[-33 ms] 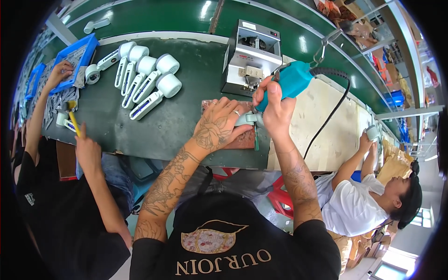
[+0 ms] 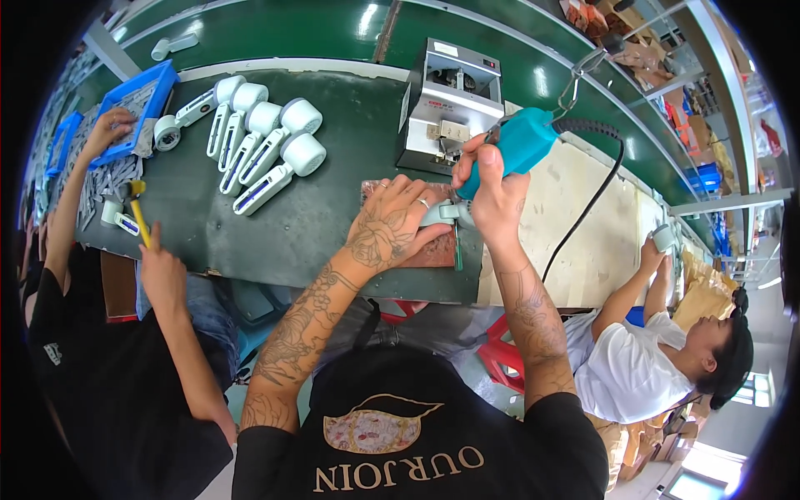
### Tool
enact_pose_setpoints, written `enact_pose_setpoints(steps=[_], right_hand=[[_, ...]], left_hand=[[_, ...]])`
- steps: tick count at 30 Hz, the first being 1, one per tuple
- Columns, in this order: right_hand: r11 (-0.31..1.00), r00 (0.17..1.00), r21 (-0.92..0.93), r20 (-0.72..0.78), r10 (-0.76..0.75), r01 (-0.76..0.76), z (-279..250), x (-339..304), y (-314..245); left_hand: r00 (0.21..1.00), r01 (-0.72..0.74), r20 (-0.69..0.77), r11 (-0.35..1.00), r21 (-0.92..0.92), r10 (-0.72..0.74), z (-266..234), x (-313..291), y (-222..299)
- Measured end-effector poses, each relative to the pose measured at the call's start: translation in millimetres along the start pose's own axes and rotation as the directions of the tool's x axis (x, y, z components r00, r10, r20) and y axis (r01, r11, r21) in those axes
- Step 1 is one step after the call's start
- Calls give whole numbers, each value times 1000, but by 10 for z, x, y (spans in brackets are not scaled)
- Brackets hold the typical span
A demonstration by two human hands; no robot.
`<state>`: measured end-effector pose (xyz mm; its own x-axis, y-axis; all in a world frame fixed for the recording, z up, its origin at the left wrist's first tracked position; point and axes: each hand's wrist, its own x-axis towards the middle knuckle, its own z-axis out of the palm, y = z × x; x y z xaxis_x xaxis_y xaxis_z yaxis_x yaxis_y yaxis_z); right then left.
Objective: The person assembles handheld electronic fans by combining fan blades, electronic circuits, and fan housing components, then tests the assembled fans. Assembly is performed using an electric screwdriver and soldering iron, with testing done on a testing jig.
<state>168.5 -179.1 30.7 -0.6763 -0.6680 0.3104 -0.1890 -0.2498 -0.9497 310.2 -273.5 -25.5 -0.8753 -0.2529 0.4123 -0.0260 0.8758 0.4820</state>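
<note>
Closest to me is the worker's black T-shirt (image 2: 467, 408), with a patterned patch and gold lettering, and two tattooed forearms reaching over a dark green worktop (image 2: 333, 221). The left hand (image 2: 390, 215), wearing rings, is closed over a curved pale-mint plastic piece (image 2: 437, 214), thumb below and fingers above, holding it down on a flat reddish board (image 2: 429, 255) — the piece's free end pokes out to the right. A thin green rod (image 2: 457, 250) lies at that board's right edge. The right hand (image 2: 493, 187) is wrapped tightly round a chunky teal power tool (image 2: 518, 150), its nose pointed down by the piece; whether the tip touches, I can't tell. A black cable (image 2: 604, 204) loops from the tool over a cream-coloured sheet (image 2: 575, 217), and a metal hook (image 2: 569, 92) hangs just above. On the left, a co-worker in black grips a yellow-handled hammer (image 2: 143, 212); on the right, one in a white T-shirt (image 2: 625, 367) holds a pale round-headed part (image 2: 664, 238). Farther over lie mint-white handheld units with drum-shaped heads (image 2: 267, 187), then a boxy grey metal machine (image 2: 450, 100) and a blue plastic tray (image 2: 172, 77) of grey parts — and, beyond everything, one more pale unit (image 2: 175, 47) on a glossy green surface (image 2: 292, 33)
</note>
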Motion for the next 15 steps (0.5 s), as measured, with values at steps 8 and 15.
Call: enact_pose_setpoints(steps=[8,15], right_hand=[[958,956,-29,-54,-287,286,122,499,54],[975,975,-3,-16,-223,223,100,482,125]], left_hand=[[996,81,36,995,-62,-79,-9,-38,12],[998,57,36,995,-86,-54,-23,-25,43]])
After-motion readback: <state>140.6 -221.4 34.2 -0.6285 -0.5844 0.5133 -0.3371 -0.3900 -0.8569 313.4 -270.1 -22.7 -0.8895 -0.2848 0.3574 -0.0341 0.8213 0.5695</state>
